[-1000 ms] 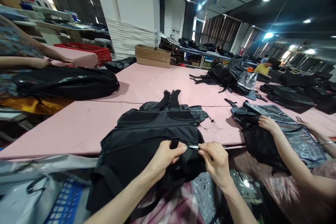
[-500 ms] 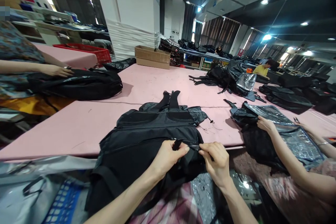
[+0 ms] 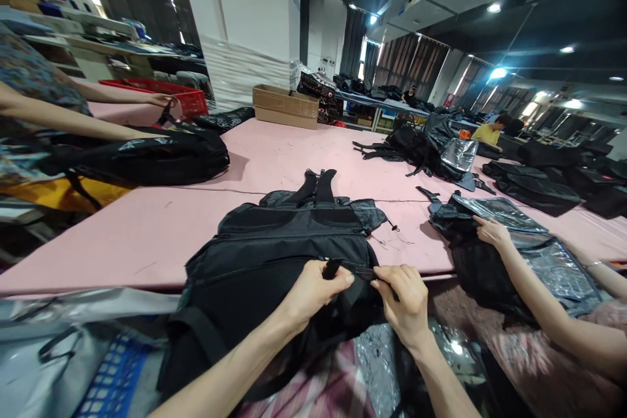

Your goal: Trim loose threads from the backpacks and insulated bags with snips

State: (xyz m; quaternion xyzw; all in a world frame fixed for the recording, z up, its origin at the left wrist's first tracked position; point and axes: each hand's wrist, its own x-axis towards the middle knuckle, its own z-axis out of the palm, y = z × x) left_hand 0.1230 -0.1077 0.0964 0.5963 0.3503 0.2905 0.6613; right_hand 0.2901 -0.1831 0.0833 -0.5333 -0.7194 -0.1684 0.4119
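A black backpack point(image 3: 289, 249) lies partly on the pink table edge and partly over my lap, its padded straps point(image 3: 324, 186) pointing away. My left hand point(image 3: 316, 290) is closed on a black strap point(image 3: 332, 268) near the bag's right side, thumb pressed against it. My right hand point(image 3: 404, 300) pinches the other end of a short dark strip that stretches between the two hands. Whether a buckle or zip end sits under my right fingertips I cannot make out. A thin cord with a toggle point(image 3: 394, 227) sticks out from the bag's side.
At right, a co-worker's hand point(image 3: 492, 232) holds a black bag with a clear plastic panel point(image 3: 561, 268). On the left, another person handles a black bag point(image 3: 161, 157). A cardboard box point(image 3: 285, 106), a pile of bags point(image 3: 426, 144) and a blue basket point(image 3: 115, 372) are around.
My hands have hardly moved; the strip between them looks darker and slightly turned. The left co-worker's hand has lifted off the black bag and reached farther back.
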